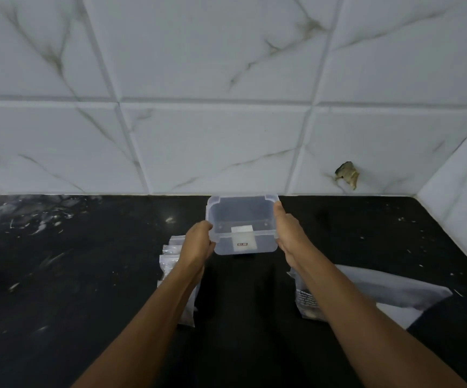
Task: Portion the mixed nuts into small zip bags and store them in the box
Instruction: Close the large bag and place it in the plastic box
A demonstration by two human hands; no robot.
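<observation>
both hands (197, 242) around clear box (242, 219) above black counter (72, 261), marble-tiled wall (212, 147) behind

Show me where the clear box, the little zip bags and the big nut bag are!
clear box (228, 249): head view, front wall.
little zip bags (170, 254): head view, top of stack.
big nut bag (380, 292): head view, middle.

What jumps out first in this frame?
The clear plastic box, held at centre above the black counter between the left hand and right hand. It looks empty apart from a white label. Flanking the arms lie a stack of small zip bags at left and a big white pouch at right; behind, a chipped spot mars the marble-look wall tile.
</observation>
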